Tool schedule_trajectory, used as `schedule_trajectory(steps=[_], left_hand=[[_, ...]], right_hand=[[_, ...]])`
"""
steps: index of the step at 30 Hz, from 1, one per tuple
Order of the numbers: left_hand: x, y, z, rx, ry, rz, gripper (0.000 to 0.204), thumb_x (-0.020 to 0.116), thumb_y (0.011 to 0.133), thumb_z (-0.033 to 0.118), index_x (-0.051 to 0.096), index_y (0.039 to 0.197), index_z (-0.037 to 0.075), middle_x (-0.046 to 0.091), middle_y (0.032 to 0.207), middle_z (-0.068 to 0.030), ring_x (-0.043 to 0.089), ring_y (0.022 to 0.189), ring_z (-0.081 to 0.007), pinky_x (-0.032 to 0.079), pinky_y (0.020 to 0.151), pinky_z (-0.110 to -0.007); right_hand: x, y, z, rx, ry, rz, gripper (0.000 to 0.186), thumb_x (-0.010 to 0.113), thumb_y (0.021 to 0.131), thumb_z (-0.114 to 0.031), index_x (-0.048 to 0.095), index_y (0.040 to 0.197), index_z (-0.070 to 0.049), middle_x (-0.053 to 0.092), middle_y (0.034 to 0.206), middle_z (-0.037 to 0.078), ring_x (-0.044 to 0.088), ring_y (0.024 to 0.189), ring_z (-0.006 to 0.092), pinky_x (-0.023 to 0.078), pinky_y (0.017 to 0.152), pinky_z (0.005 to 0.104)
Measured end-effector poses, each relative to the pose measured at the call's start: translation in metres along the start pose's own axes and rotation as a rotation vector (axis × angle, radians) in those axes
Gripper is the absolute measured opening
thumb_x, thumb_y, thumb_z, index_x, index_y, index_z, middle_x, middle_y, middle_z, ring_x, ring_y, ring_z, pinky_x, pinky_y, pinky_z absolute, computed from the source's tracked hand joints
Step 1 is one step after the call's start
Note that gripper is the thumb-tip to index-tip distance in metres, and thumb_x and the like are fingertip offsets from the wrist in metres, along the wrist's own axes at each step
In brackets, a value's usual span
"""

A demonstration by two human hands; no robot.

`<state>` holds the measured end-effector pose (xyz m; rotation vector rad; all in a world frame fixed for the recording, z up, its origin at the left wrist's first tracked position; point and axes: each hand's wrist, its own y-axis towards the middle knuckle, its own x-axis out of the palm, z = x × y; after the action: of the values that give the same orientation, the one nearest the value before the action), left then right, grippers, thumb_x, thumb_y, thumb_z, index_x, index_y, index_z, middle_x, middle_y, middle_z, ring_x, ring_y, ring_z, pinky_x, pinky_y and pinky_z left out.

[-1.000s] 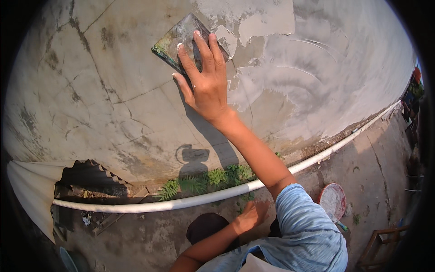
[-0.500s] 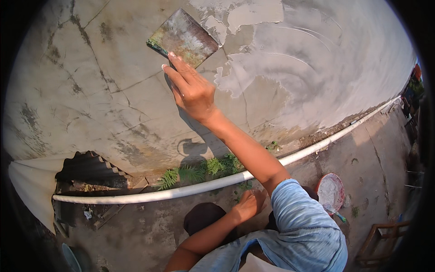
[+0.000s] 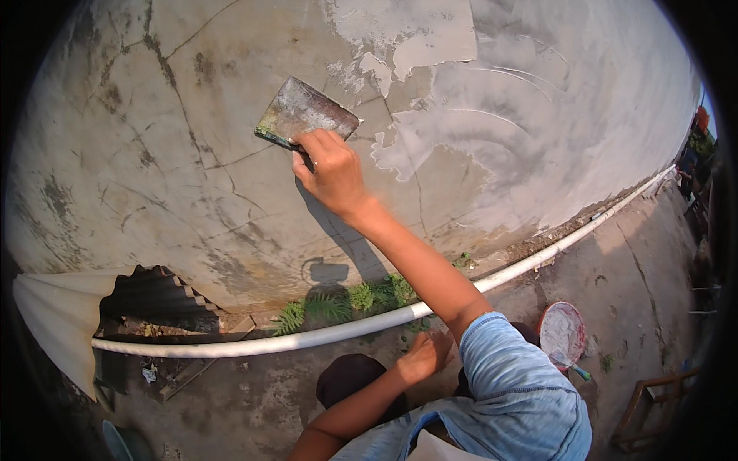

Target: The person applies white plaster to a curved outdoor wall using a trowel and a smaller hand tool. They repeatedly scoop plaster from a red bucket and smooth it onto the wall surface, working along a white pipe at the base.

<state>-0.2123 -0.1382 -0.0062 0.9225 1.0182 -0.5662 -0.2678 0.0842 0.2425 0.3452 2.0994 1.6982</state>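
Note:
My right hand (image 3: 332,169) is closed on the lower edge of a wide putty scraper (image 3: 311,109), a worn, stained metal blade with a greenish edge. The scraper is up against the cracked grey wall (image 3: 231,107). Just to its right, a layer of pale wet putty (image 3: 438,38) covers part of the wall, with ragged edges and curved ridges. My left hand (image 3: 425,355) rests low near my knees, below the outstretched right arm. Its fingers are mostly hidden, and I see nothing in it.
A long white pipe (image 3: 338,321) runs along the wall's foot, with ferns (image 3: 327,306) behind it. To the right a red-rimmed tub (image 3: 561,334) holds pale putty and a green-handled tool (image 3: 578,372). A wooden frame (image 3: 653,411) lies lower right; a corrugated sheet (image 3: 61,300) stands left.
My right hand has brought the scraper lower on the wall, and its fingers have curled in on the edge. The view has shifted slightly. My left hand stays near my knees.

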Motion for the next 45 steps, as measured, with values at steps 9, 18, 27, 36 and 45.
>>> schedule_trajectory(steps=[9, 18, 27, 36, 45], left_hand=[[-0.036, 0.008, 0.006, -0.199, -0.218, -0.217, 0.038, 0.061, 0.087, 0.03, 0.054, 0.108, -0.001, 0.064, 0.085, -0.0186, 0.062, 0.085, -0.0359, 0.046, 0.071, -0.046], [-0.056, 0.007, 0.012, -0.276, -0.336, -0.258, 0.036, 0.06, 0.09, 0.029, 0.05, 0.109, 0.0, 0.061, 0.09, -0.0235, 0.06, 0.09, -0.042, 0.044, 0.081, -0.051], [-0.063, 0.015, 0.01, -0.29, -0.322, -0.287, 0.034, 0.063, 0.089, 0.027, 0.055, 0.108, 0.0, 0.065, 0.084, -0.0225, 0.063, 0.085, -0.0428, 0.049, 0.077, -0.05], [-0.063, 0.018, 0.012, -0.279, -0.197, -0.434, 0.052, 0.057, 0.094, 0.038, 0.051, 0.13, 0.002, 0.064, 0.089, -0.0231, 0.064, 0.091, -0.0391, 0.049, 0.08, -0.047], [-0.066, 0.019, 0.01, -0.318, -0.191, -0.513, 0.05, 0.056, 0.094, 0.04, 0.051, 0.128, 0.003, 0.065, 0.091, -0.0232, 0.064, 0.095, -0.0395, 0.049, 0.084, -0.047]], right_hand=[[-0.002, -0.005, -0.003, -0.05, -0.102, -0.213, 0.071, 0.079, 0.07, -0.008, 0.049, 0.135, -0.002, 0.057, 0.085, 0.008, 0.056, 0.085, 0.0265, 0.046, 0.078, 0.0385], [-0.028, 0.019, -0.005, -0.325, -0.342, -0.099, 0.049, 0.077, 0.067, -0.012, 0.065, 0.114, -0.009, 0.055, 0.125, 0.019, 0.052, 0.116, 0.0374, 0.042, 0.1, 0.0477], [-0.02, -0.017, 0.021, -0.541, -0.502, -0.177, 0.037, 0.061, 0.082, -0.012, 0.066, 0.119, -0.008, 0.053, 0.141, 0.013, 0.054, 0.127, 0.0294, 0.049, 0.102, 0.0395], [-0.038, -0.006, 0.016, -0.512, -0.409, -0.236, 0.031, 0.06, 0.085, -0.012, 0.063, 0.114, -0.004, 0.048, 0.144, 0.019, 0.051, 0.13, 0.0335, 0.044, 0.106, 0.0434], [-0.042, 0.012, 0.019, -0.566, -0.449, -0.241, 0.021, 0.063, 0.082, -0.013, 0.059, 0.1, -0.002, 0.043, 0.145, 0.028, 0.048, 0.13, 0.0431, 0.045, 0.103, 0.0522]])
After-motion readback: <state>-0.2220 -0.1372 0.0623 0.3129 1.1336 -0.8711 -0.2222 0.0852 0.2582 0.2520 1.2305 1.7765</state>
